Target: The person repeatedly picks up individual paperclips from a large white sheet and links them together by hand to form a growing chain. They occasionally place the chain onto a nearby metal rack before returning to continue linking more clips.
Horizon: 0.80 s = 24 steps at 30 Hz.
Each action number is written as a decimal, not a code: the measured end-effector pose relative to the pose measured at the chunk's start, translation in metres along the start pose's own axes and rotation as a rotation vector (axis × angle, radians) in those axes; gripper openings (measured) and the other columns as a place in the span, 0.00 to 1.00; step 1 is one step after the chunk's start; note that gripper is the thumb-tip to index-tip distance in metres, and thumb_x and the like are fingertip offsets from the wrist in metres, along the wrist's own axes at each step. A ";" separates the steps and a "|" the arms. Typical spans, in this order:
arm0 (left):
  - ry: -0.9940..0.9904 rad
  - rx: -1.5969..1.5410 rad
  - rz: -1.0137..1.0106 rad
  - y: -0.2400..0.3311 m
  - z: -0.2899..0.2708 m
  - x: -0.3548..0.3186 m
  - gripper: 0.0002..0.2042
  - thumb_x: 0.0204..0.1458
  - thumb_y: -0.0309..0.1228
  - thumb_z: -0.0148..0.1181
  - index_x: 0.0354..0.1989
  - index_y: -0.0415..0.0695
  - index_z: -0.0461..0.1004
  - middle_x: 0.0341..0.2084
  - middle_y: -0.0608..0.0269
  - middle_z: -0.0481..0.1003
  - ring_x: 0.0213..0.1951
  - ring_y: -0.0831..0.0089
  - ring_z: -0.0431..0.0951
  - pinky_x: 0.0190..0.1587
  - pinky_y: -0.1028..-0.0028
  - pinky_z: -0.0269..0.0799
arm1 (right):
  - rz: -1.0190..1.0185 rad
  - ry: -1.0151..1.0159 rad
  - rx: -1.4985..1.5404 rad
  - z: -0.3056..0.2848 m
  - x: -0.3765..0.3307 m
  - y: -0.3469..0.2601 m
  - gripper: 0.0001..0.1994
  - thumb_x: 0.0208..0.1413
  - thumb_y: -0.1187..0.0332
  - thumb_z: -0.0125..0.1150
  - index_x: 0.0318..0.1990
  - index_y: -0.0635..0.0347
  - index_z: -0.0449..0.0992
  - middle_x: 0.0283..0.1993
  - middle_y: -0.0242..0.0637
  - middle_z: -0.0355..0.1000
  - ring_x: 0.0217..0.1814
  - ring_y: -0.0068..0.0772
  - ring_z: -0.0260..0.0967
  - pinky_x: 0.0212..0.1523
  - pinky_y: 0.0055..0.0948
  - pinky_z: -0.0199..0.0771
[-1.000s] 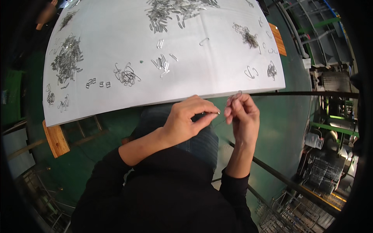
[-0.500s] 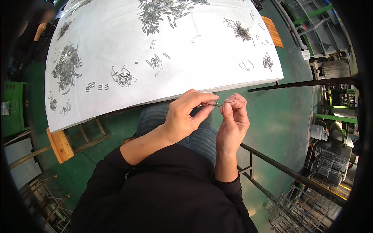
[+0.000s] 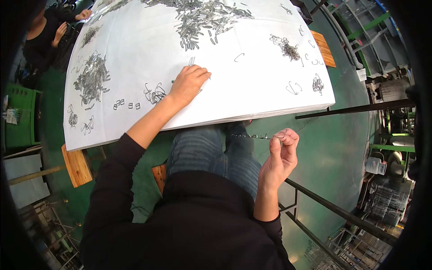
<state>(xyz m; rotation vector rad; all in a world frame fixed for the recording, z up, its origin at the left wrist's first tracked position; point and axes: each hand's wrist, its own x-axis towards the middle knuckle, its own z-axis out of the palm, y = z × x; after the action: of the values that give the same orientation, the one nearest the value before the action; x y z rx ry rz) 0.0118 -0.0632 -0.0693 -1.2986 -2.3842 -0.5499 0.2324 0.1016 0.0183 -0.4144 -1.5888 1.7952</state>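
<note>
Over the white table sheet (image 3: 252,96), the left hand (image 3: 188,83) lies curled, fingertips down on a small wire clip near the sheet's middle, though whether it has pinched one up cannot be told. At about four o'clock from it, below the table's near edge and above the jeans-clad knees (image 3: 211,153), the right hand (image 3: 281,155) pinches the end of a short chain of linked wire clips (image 3: 249,136) between thumb and forefinger, the chain running out level toward nine o'clock. By the look of it the work is in its early part: the chain counts only a few links, while a big heap of loose clips (image 3: 202,20) at twelve o'clock, another pile (image 3: 92,76) at nine o'clock and a tangle (image 3: 288,48) at two o'clock lie unjoined. Another person's hands (image 3: 67,24) work at the far left corner. Half a second ago both hands met at the chain below the table edge; since then the left has gone up onto the sheet, and the right alone holds the chain.
</note>
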 end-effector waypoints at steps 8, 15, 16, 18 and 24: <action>-0.362 0.227 0.113 -0.009 0.007 0.021 0.12 0.43 0.23 0.55 0.38 0.38 0.75 0.37 0.59 0.75 0.41 0.67 0.74 0.45 0.72 0.68 | -0.029 0.002 -0.018 -0.003 -0.002 0.004 0.04 0.49 0.79 0.61 0.32 0.64 0.73 0.43 0.33 0.58 0.38 0.21 0.59 0.39 0.19 0.64; -0.151 -1.060 -0.556 0.087 -0.043 0.046 0.06 0.50 0.24 0.58 0.35 0.35 0.76 0.29 0.63 0.78 0.32 0.79 0.76 0.38 0.79 0.71 | -0.021 -0.003 -0.180 -0.005 0.002 0.014 0.04 0.46 0.74 0.65 0.29 0.62 0.76 0.38 0.32 0.61 0.37 0.22 0.59 0.36 0.20 0.61; -0.121 -1.172 -0.484 0.101 -0.053 0.046 0.06 0.50 0.24 0.58 0.36 0.35 0.76 0.30 0.64 0.78 0.34 0.80 0.76 0.39 0.79 0.70 | -0.030 -0.013 -0.205 -0.005 0.003 0.014 0.04 0.46 0.74 0.65 0.29 0.61 0.76 0.38 0.32 0.61 0.37 0.22 0.59 0.36 0.20 0.60; -0.120 -1.255 -0.488 0.122 -0.071 0.049 0.06 0.49 0.23 0.59 0.36 0.36 0.76 0.30 0.62 0.78 0.33 0.79 0.76 0.40 0.79 0.71 | -0.059 -0.037 -0.247 -0.004 0.004 0.014 0.04 0.46 0.73 0.66 0.29 0.60 0.76 0.38 0.31 0.62 0.38 0.24 0.59 0.36 0.22 0.60; -0.114 -1.144 -0.409 0.143 -0.093 0.054 0.06 0.47 0.23 0.60 0.33 0.36 0.77 0.27 0.63 0.78 0.31 0.80 0.75 0.39 0.79 0.69 | -0.129 -0.064 -0.273 0.000 0.006 0.010 0.05 0.46 0.71 0.66 0.29 0.60 0.76 0.37 0.32 0.62 0.39 0.26 0.61 0.40 0.24 0.63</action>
<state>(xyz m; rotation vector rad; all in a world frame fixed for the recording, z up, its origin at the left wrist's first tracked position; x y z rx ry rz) 0.1181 0.0002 0.0594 -1.1567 -2.4437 -2.2249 0.2252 0.1058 0.0100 -0.3724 -1.8698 1.5138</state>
